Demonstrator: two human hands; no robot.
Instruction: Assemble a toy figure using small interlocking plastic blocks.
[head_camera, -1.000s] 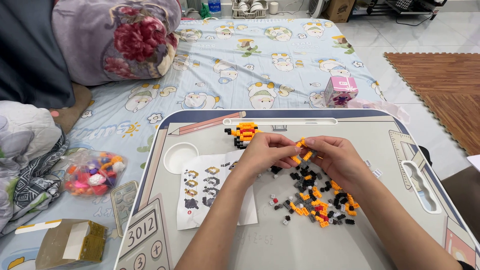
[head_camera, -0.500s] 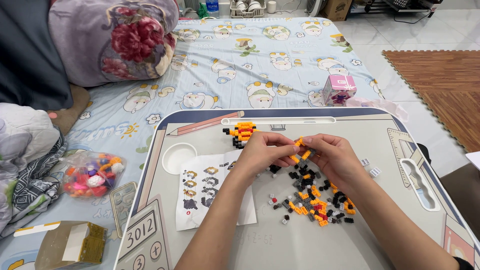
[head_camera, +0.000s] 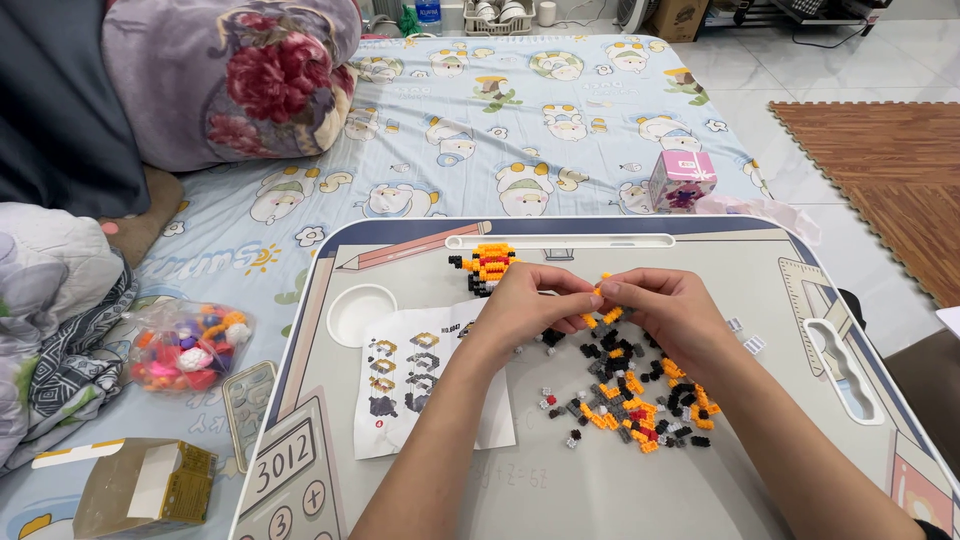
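— What is being held, and where?
— A small orange brick piece (head_camera: 603, 314) is pinched between the fingers of the left hand (head_camera: 525, 305) and the right hand (head_camera: 665, 310), just above the middle of the table (head_camera: 600, 490).

— How are the fingers set?
— On both hands they are pressed together around the piece, fingertips meeting.

— What lies close by?
— A heap of loose bricks (head_camera: 630, 395), black, orange and grey, is spread under the right hand. A half-built model (head_camera: 482, 267) is seen behind the left hand, and an instruction sheet (head_camera: 420, 385) beneath the left forearm.

— And further out?
— A bag of colourful pieces (head_camera: 185, 347) and a small cardboard box (head_camera: 150, 485) are found on the bed (head_camera: 520, 130); a pink box (head_camera: 682, 180) stands beyond the table.
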